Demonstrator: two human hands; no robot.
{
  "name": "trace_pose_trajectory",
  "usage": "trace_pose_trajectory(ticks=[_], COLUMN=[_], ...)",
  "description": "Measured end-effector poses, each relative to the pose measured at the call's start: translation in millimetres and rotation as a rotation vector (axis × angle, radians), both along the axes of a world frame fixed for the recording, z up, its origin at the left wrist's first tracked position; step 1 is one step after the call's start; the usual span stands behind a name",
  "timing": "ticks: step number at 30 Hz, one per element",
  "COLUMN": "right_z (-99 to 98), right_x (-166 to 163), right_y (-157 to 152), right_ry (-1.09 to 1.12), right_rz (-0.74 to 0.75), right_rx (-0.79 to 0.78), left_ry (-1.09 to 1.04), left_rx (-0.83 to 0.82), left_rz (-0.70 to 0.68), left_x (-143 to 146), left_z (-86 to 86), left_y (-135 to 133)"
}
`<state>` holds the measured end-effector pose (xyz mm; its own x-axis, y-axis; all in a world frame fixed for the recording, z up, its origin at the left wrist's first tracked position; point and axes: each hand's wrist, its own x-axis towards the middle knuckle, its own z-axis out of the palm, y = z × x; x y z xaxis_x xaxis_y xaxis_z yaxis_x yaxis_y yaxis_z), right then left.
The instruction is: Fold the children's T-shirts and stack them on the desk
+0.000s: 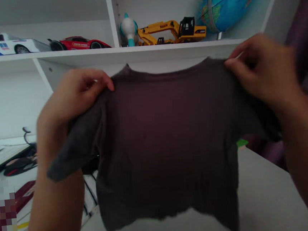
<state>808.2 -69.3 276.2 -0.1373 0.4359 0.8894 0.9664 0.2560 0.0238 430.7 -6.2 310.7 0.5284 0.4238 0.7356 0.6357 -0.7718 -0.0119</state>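
A dark grey short-sleeved T-shirt (166, 136) hangs spread out in front of me, neckline up, above a white tabletop. My left hand (79, 91) pinches it at the left shoulder seam, thumb and fingers closed on the cloth. At the opposite shoulder, my right hand (265, 69) grips the fabric the same way. Both sleeves droop outward beneath my wrists. The hem hangs loose and uneven near the bottom of the view. Whatever lies directly behind the shirt is hidden.
A white shelf (84, 54) behind holds a toy police car (4, 44), a red toy car (80, 43), a yellow toy excavator (170, 31) and a globe (230, 2). Black hangers (28, 137) and other items lie at left. A purple curtain (304, 45) hangs at right.
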Motion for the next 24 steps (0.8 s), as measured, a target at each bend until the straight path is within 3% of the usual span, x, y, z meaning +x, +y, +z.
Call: trace_pose_trajectory(ticks=[3, 6, 8, 10, 13, 15, 17, 19, 22, 24], right_z=[-28.6, -94.7, -140.8, -178.2, -216.8, -238.0, -260.3, -283.0, -308.6, -315.5], right_x=[3.1, 11.6, 12.2, 5.1, -17.4, -34.8, -49.5, -58.8, -61.6, -58.4], right_y=[65.5, 126.7, 157.8, 179.4, 193.1, 189.6, 177.7, 161.9, 143.1, 140.0], right_ry=[0.01, 0.028, 0.003, -0.012, 0.003, -0.006, -0.04, -0.055, -0.003, 0.027], right_rz=[0.104, 0.199, 0.096, -0.062, -0.166, -0.147, -0.098, -0.055, -0.064, -0.087], right_rx=[-0.264, -0.527, -0.651, -0.715, -0.747, -0.792, -0.859, -0.954, -1.081, -1.099], left_ry=[0.152, 0.305, 0.387, 0.389, 0.35, 0.354, 0.38, 0.414, 0.443, 0.437], left_rx=[-0.238, -0.484, -0.599, -0.608, -0.537, -0.526, -0.552, -0.601, -0.683, -0.703], left_rz=[-0.024, -0.034, 0.001, 0.157, 0.411, 0.375, 0.231, 0.155, 0.242, 0.314], left_x=[5.2, 10.2, 16.9, 27.8, 48.0, 58.9, 64.5, 64.4, 59.1, 56.4], left_z=[-34.0, -97.0, -144.2, -187.8, -240.3, -267.9, -291.5, -310.9, -328.9, -332.1], left_y=[55.2, 118.0, 152.1, 173.0, 177.1, 165.9, 150.0, 135.3, 124.2, 124.4])
